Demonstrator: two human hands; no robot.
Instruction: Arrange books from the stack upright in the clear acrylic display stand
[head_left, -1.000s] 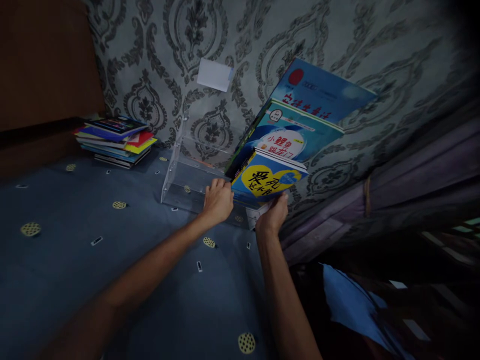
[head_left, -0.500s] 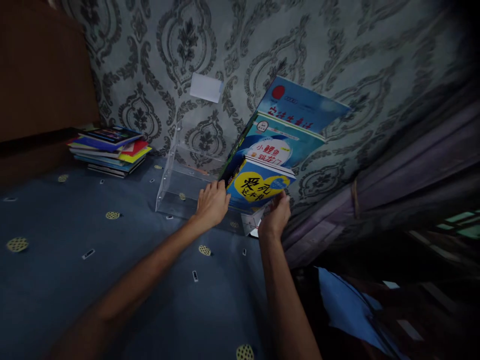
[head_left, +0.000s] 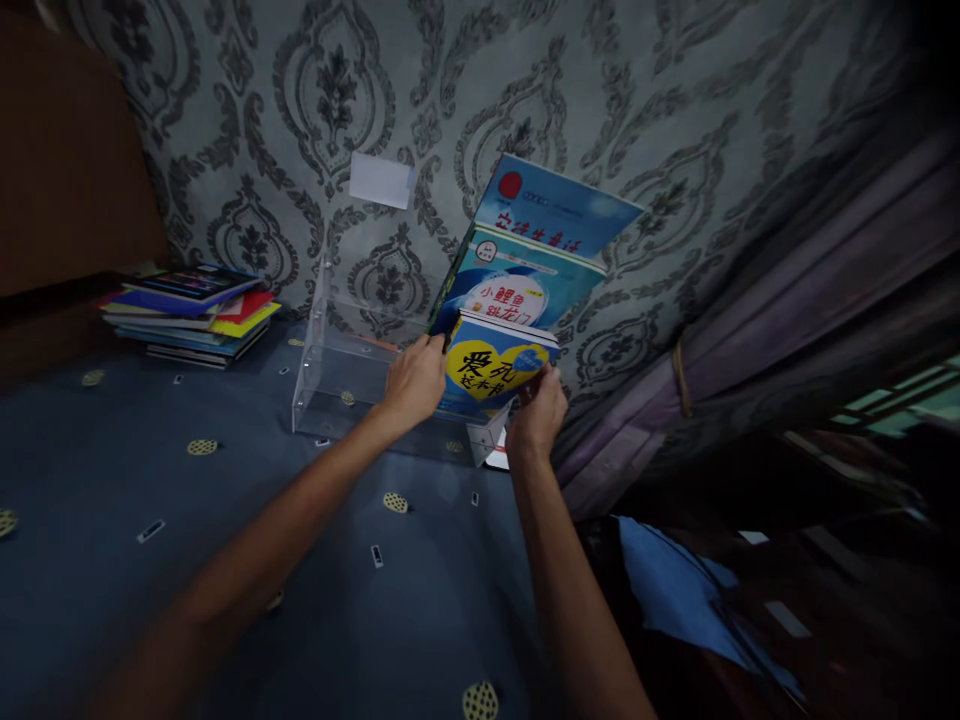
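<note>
Both hands grip the front book (head_left: 491, 365), blue with a yellow heart and dark lettering, in the right part of a clear acrylic stepped rack (head_left: 330, 375). My left hand (head_left: 416, 380) is closed on its left edge, with the fingertips partly hidden. My right hand (head_left: 538, 412) is closed on its right edge, thumb up along the side. Behind it, one step higher, stands a teal book (head_left: 517, 275) with a white oval title patch. At the back, a taller light-blue book (head_left: 559, 205) with a red spot leans toward the wall.
A loose pile of books (head_left: 199, 310) lies on the left of the patterned blue cloth (head_left: 300, 540). A white card (head_left: 381, 180) shows against the wallpapered wall above the rack. On the right hang a tied purple curtain (head_left: 652, 420) and, lower down, a light-blue cloth (head_left: 675, 590).
The whole scene has shifted left in view as the camera turned slightly. Both hands stay on the front book, which keeps nearly the same place in the rack.
</note>
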